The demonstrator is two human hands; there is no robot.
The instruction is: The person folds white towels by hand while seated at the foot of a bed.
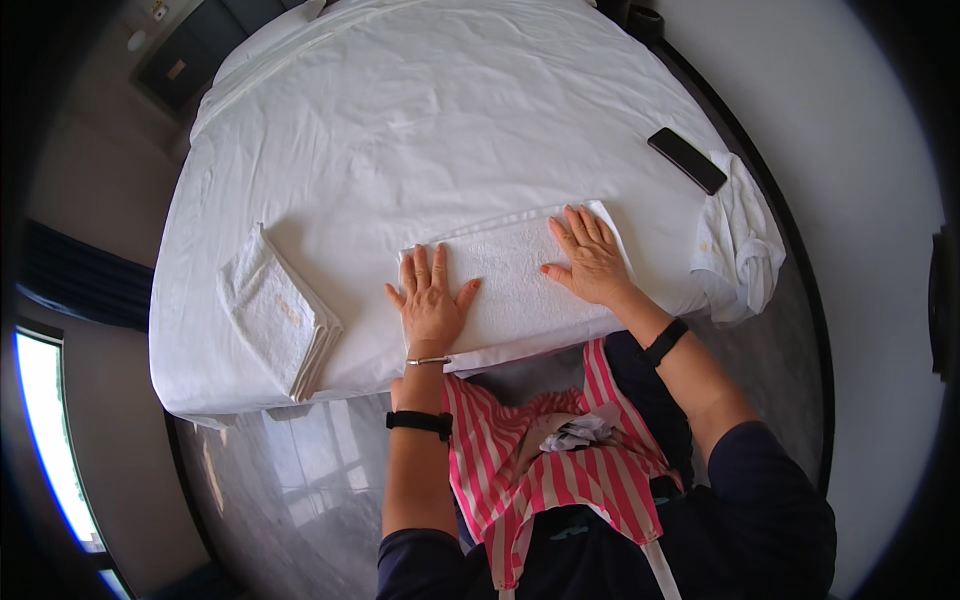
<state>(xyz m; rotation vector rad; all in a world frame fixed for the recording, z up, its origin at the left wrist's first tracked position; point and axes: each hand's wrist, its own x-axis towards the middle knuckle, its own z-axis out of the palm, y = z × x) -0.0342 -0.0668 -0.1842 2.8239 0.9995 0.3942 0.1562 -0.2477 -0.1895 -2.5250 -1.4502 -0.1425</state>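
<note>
A white terry towel (506, 281), folded into a rectangle, lies flat at the near edge of the bed. On its left end rests my left hand (431, 304), palm down with fingers spread. My right hand (589, 259) presses flat on the towel's right end, its thumb pointing left. Neither hand grasps anything. To the left, a stack of folded white towels (274, 315) sits near the bed's edge, the top one bearing a faint embroidered mark.
White sheeting covers the bed (420, 135). A black smartphone (687, 160) lies at right, touching a crumpled white towel (739, 240) that hangs over the bed's corner. Crumpled paper (577, 433) sits in my striped apron (495, 457). Glossy grey flooring (300, 480) surrounds the bed's foot.
</note>
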